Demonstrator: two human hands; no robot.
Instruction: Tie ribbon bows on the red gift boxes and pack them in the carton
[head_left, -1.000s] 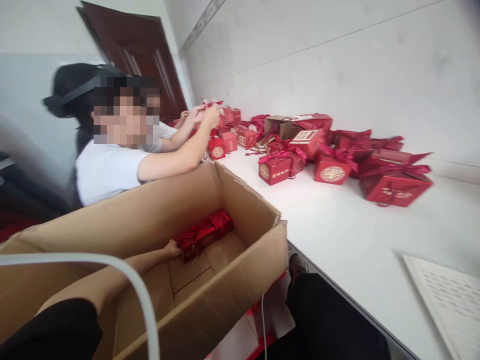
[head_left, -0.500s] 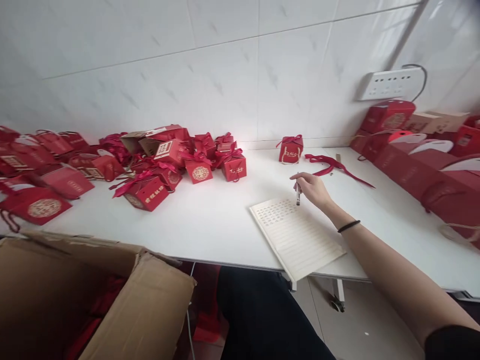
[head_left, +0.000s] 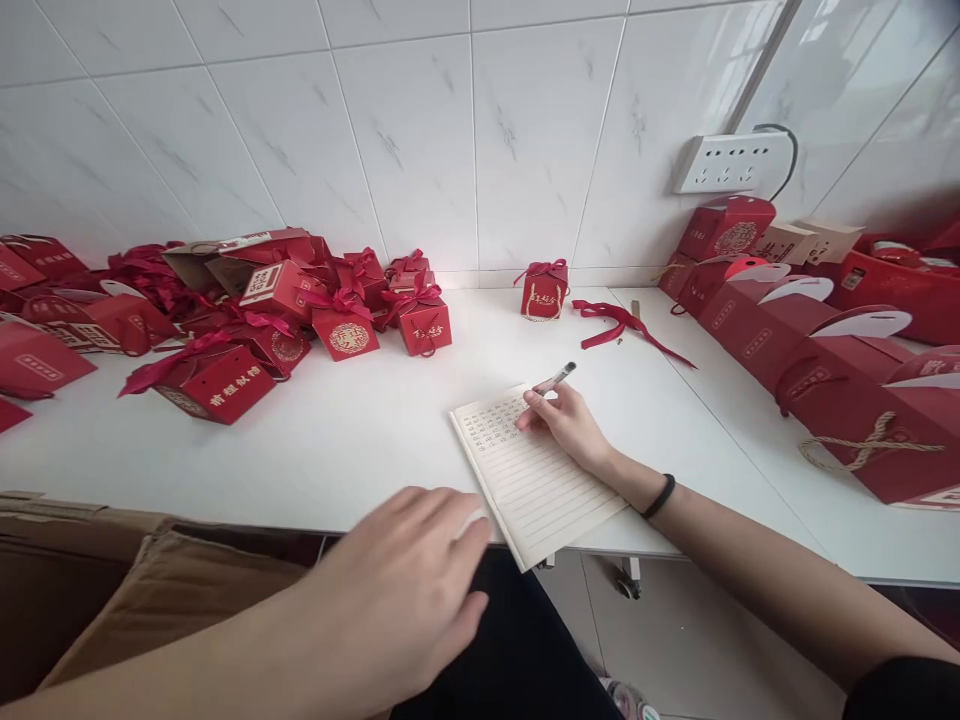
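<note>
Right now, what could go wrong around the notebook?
A corner of the notebook sticks out past the near edge of the table, so a bump from the left hand, which appears close by, might shift it. The right hand, holding a pen, is beside the handwritten rows and could smudge them if they are wet.

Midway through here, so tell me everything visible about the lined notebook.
The lined notebook looks like cream paper, ruled across, with rows of small dark handwriting near the top and blank lines below. It lies open-faced and slanted on the white table, its near corner jutting past the front edge. The right hand, holding a pen, appears to rest on its upper right. The left hand is by its left edge; contact is unclear.
</note>
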